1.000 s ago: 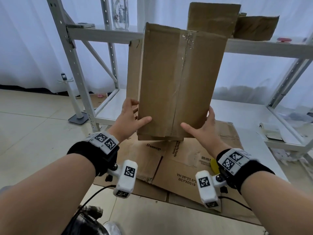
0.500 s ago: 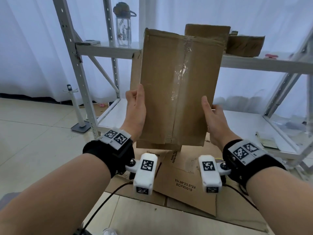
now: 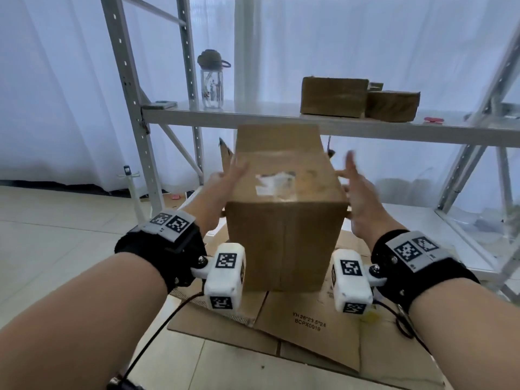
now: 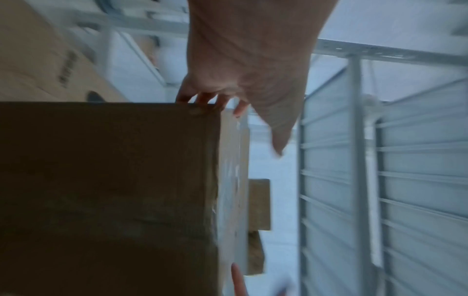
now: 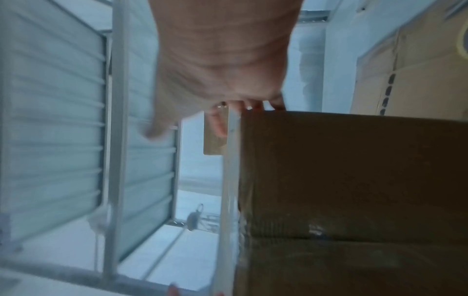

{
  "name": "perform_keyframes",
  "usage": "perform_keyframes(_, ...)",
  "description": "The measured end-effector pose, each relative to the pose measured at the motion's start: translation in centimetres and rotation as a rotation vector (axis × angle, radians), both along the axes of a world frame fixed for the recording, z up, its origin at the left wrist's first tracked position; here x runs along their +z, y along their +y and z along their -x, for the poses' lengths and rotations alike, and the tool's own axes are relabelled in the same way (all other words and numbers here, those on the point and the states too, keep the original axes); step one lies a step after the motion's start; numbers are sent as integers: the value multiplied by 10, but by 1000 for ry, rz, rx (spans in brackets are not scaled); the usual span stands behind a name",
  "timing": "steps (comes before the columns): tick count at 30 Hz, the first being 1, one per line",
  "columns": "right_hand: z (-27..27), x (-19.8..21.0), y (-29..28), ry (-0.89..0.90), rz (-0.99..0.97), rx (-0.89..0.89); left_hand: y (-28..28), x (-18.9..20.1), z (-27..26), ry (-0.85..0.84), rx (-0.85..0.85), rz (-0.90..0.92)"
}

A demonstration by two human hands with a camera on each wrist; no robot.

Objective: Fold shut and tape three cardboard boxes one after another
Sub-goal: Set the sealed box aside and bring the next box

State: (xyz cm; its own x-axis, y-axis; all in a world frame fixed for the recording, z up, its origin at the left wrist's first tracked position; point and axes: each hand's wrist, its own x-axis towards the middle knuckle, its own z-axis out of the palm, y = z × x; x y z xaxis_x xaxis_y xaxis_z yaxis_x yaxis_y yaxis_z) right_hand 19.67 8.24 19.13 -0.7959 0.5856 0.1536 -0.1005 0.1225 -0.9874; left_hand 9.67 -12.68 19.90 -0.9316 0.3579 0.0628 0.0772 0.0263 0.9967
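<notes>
I hold a brown cardboard box [image 3: 284, 220] in the air between both hands, in front of the metal rack. Its top face carries torn label remnants, and a seam runs down the near face. My left hand [image 3: 226, 180] presses flat against the left side, fingers stretched forward. My right hand [image 3: 353, 190] lies against the right side, fingers straight and blurred by motion. In the left wrist view the box [image 4: 108, 190] fills the lower left, with my fingertips [image 4: 202, 99] at its far edge. The right wrist view shows the box [image 5: 354, 190] at the right.
The grey metal rack [image 3: 225, 119] stands just behind the box. Its upper shelf holds two cardboard boxes [image 3: 332, 97] [image 3: 392, 105] and a clear water bottle [image 3: 212, 80]. Flattened cardboard [image 3: 309, 325] covers the floor below my hands. Tiled floor lies to the left.
The box has tipped from standing tall, taped face toward me, to a lower position with another face up. Both hands shifted from its lower edges to its sides.
</notes>
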Motion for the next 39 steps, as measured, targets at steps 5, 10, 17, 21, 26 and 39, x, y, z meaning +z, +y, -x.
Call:
perform_keyframes(5, 9, -14, -4, -388, -551, -73, 16, -34, 4, 276, 154, 405)
perform_keyframes(10, 20, 4, -18, -626, -749, -172, 15, -23, 9, 249, 127, 464)
perform_keyframes(17, 25, 15, -16, -799, -808, -137, -15, -14, 18, 17, -58, 553)
perform_keyframes(21, 19, 16, 3, -683, -637, -157, -16, -19, 22, -10, 1, 425)
perform_keyframes(26, 11, 6, 6, -505, -373, -52, -9, -17, 14, -127, 43, 230)
perform_keyframes(39, -1, -1, -1, -55, -261, 134, -11, -22, -6, 235, 278, -207)
